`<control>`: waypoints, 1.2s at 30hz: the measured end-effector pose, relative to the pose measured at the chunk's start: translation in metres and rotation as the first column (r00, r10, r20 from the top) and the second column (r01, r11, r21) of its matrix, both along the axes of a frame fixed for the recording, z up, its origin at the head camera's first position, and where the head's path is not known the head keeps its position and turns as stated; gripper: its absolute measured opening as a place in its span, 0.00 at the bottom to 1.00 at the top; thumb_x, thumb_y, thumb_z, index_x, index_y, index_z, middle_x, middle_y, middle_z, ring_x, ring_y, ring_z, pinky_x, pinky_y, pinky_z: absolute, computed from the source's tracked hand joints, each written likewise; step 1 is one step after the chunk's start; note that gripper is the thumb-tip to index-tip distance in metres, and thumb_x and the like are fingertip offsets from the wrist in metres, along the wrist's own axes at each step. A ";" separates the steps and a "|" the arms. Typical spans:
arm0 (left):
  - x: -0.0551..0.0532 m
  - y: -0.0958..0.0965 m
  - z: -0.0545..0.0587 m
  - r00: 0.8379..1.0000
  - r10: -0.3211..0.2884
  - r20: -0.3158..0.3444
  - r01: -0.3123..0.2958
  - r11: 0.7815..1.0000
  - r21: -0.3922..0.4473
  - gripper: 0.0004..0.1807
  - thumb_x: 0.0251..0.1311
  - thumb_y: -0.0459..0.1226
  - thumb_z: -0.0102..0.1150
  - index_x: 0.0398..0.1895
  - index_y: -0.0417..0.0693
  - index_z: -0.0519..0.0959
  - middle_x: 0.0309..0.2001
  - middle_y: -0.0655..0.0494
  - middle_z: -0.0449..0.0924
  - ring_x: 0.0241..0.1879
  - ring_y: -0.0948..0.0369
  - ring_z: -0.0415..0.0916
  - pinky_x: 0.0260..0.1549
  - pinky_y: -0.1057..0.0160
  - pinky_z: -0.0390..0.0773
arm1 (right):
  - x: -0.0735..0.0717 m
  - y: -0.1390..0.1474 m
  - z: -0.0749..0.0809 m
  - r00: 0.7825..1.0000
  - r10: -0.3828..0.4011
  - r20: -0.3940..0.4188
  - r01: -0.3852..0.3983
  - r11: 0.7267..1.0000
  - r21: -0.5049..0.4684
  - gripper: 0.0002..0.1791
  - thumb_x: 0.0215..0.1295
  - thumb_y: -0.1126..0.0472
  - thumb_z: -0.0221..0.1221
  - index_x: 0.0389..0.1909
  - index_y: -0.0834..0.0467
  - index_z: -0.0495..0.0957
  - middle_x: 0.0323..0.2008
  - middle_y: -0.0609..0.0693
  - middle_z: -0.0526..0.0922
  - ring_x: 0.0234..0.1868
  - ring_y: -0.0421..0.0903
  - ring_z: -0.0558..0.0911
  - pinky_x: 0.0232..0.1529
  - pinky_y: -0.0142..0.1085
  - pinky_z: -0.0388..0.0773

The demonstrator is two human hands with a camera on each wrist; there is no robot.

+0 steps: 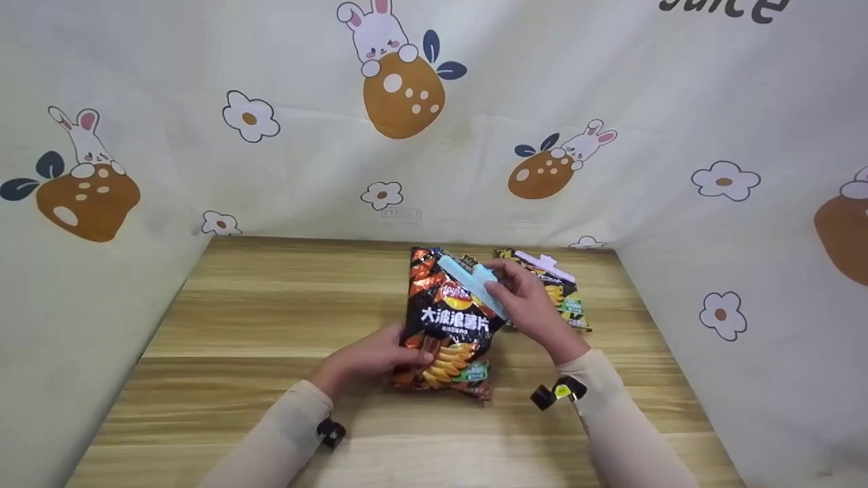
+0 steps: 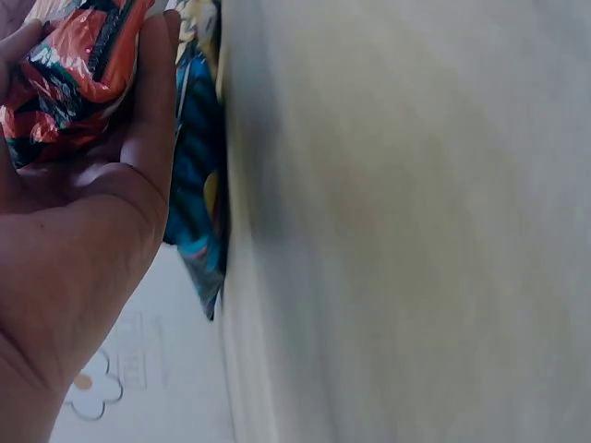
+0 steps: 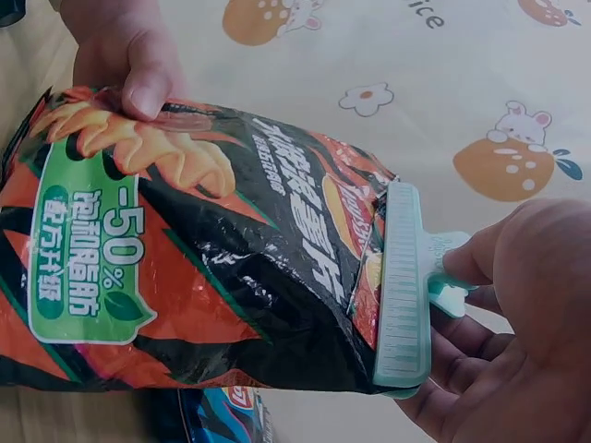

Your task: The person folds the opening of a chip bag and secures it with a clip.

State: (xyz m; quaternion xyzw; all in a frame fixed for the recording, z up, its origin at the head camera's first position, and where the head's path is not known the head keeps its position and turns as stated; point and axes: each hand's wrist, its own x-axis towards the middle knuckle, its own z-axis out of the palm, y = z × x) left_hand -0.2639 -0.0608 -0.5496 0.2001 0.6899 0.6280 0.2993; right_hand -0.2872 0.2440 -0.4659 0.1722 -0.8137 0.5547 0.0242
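A black and orange bag of potato chips (image 1: 456, 332) is held above the table with its front turned up. My left hand (image 1: 369, 356) grips its lower left side, the thumb lying over the front. A light-blue bag clip (image 3: 404, 286) spans the bag's upper edge, running aslant in the head view. My right hand (image 1: 529, 303) pinches the clip's handle between thumb and fingers. In the right wrist view the clip's long ribbed bar lies across the bag's end. The fingers of my left hand behind the bag are hidden in the head view.
A second chip bag (image 1: 573, 305) with a lilac clip (image 1: 546, 266) on its top lies behind my right hand. Part of a blue packet (image 2: 196, 157) shows in the left wrist view. Patterned cloth (image 1: 298, 176) walls the wooden table (image 1: 271, 298) at the back and sides.
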 end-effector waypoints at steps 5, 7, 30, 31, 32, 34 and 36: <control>-0.007 -0.018 0.009 1.000 0.008 -0.005 -0.008 0.998 -0.056 0.33 0.71 0.48 0.73 0.72 0.42 0.75 0.58 0.47 0.87 0.57 0.51 0.85 0.62 0.52 0.83 | -0.012 -0.014 0.001 1.000 -0.005 0.025 0.004 0.999 0.046 0.18 0.84 0.60 0.61 0.69 0.58 0.81 0.50 0.55 0.86 0.47 0.50 0.86 0.49 0.39 0.84; -0.009 -0.025 0.012 1.000 0.007 -0.021 -0.009 0.997 -0.077 0.34 0.72 0.49 0.73 0.73 0.42 0.74 0.58 0.47 0.87 0.58 0.50 0.85 0.64 0.50 0.81 | -0.017 -0.020 0.001 1.000 -0.003 0.028 0.002 0.998 0.055 0.18 0.85 0.59 0.61 0.69 0.56 0.81 0.51 0.54 0.86 0.48 0.50 0.86 0.50 0.40 0.84; -0.028 -0.092 0.031 0.986 0.161 -0.035 -0.163 0.985 -0.063 0.34 0.79 0.48 0.63 0.74 0.31 0.70 0.53 0.46 0.88 0.50 0.54 0.86 0.53 0.58 0.86 | -0.067 -0.091 -0.002 0.999 0.050 -0.015 -0.049 0.998 0.027 0.17 0.86 0.59 0.58 0.69 0.57 0.81 0.45 0.54 0.83 0.43 0.46 0.84 0.46 0.38 0.85; -0.028 -0.095 0.032 0.984 0.175 -0.038 -0.177 0.982 -0.070 0.35 0.79 0.48 0.63 0.74 0.31 0.70 0.53 0.46 0.88 0.50 0.54 0.87 0.53 0.58 0.86 | -0.069 -0.095 -0.002 0.999 0.053 -0.011 -0.053 0.998 0.023 0.17 0.87 0.59 0.58 0.69 0.57 0.81 0.44 0.54 0.83 0.43 0.46 0.84 0.46 0.38 0.85; -0.029 -0.098 0.033 0.982 0.188 -0.038 -0.190 0.979 -0.076 0.36 0.79 0.49 0.63 0.75 0.31 0.69 0.53 0.45 0.88 0.50 0.54 0.87 0.53 0.58 0.86 | -0.071 -0.099 -0.002 0.999 0.054 -0.009 -0.054 0.998 0.024 0.17 0.87 0.59 0.57 0.69 0.57 0.81 0.44 0.54 0.82 0.43 0.46 0.84 0.46 0.38 0.85; -0.029 -0.103 0.034 0.976 0.215 -0.039 -0.217 0.972 -0.093 0.38 0.79 0.51 0.62 0.77 0.31 0.67 0.54 0.44 0.88 0.51 0.54 0.87 0.54 0.58 0.86 | -0.074 -0.107 -0.002 0.999 0.046 -0.008 -0.045 0.998 0.041 0.18 0.87 0.58 0.57 0.70 0.56 0.81 0.44 0.53 0.82 0.43 0.46 0.84 0.47 0.38 0.85; -0.030 -0.108 0.034 0.969 0.243 -0.037 -0.246 0.964 -0.102 0.41 0.79 0.52 0.62 0.80 0.31 0.64 0.55 0.44 0.88 0.52 0.53 0.87 0.55 0.58 0.85 | -0.076 -0.114 -0.003 0.999 0.034 0.001 -0.034 0.998 0.062 0.18 0.88 0.56 0.57 0.71 0.55 0.80 0.44 0.53 0.82 0.44 0.46 0.83 0.47 0.39 0.84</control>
